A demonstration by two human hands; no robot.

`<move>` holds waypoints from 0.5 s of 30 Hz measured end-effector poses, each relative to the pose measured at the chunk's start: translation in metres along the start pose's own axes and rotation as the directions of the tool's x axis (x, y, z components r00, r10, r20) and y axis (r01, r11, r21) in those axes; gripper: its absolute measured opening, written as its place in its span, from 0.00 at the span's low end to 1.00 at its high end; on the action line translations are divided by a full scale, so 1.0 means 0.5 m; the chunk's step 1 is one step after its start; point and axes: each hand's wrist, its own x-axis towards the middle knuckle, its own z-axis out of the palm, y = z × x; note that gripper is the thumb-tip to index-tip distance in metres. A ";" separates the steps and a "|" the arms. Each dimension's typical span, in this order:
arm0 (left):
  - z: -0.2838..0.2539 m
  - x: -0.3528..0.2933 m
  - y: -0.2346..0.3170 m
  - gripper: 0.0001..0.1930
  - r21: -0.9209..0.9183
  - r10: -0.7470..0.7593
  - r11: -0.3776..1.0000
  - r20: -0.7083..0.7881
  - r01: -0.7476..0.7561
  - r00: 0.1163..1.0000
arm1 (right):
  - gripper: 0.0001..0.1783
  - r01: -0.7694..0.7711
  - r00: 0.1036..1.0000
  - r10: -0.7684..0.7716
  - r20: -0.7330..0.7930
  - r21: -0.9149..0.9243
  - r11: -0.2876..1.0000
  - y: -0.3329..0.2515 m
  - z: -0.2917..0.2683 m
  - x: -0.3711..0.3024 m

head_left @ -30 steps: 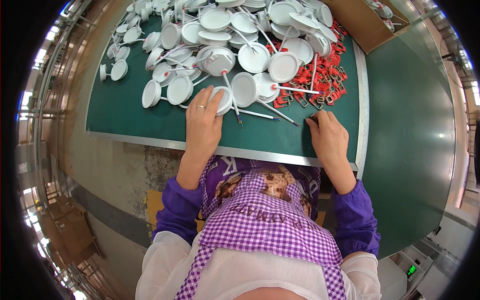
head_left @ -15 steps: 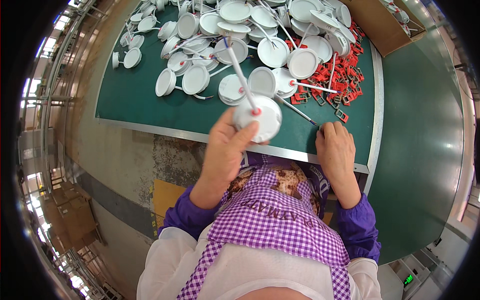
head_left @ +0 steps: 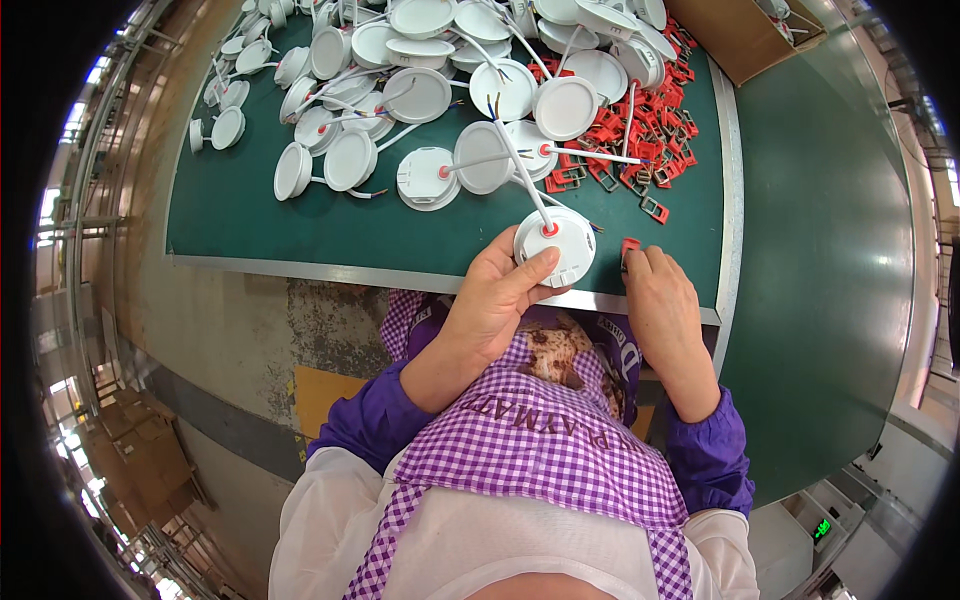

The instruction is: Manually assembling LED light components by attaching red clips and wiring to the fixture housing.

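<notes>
My left hand [head_left: 492, 308] grips a round white downlight [head_left: 571, 243] by its edge, with the thumb pressed on its back. From a red grommet on that back a white cable [head_left: 522, 178] rises, its coloured wire ends bare. Just right of the lamp, at the table's near edge, my right hand [head_left: 664, 305] pinches a small red spring clip [head_left: 629, 245]. Its fingers cover most of the clip. The lamp and the clip are apart. Beyond the held lamp lies another white downlight [head_left: 428, 176], back side up.
Many more white downlights [head_left: 420, 95] with cables crowd the far part of the green table [head_left: 260, 222]. A heap of red clips with metal springs [head_left: 650, 135] lies at its right. An open cardboard box [head_left: 745, 40] stands beyond, beside a second green surface [head_left: 820, 280].
My left hand has brought the downlight rightward, closer to my right hand, and turned its back more upward. A red clip now shows at my right fingertips. The view has shifted slightly.
</notes>
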 end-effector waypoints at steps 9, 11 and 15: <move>0.012 -0.002 -0.014 0.17 0.114 0.106 0.988 -0.003 -0.105 0.994 | 0.07 -0.197 0.926 0.374 -0.048 0.785 0.588 -0.018 -0.031 -0.009; 0.021 -0.004 -0.015 0.16 0.114 0.124 0.986 -0.015 -0.122 0.992 | 0.07 -0.141 0.926 0.364 -0.100 0.804 0.578 -0.041 -0.031 -0.006; 0.025 -0.003 -0.018 0.17 0.207 0.226 0.952 0.020 -0.225 0.974 | 0.08 -0.032 0.934 0.286 -0.216 0.745 0.666 -0.056 -0.026 -0.007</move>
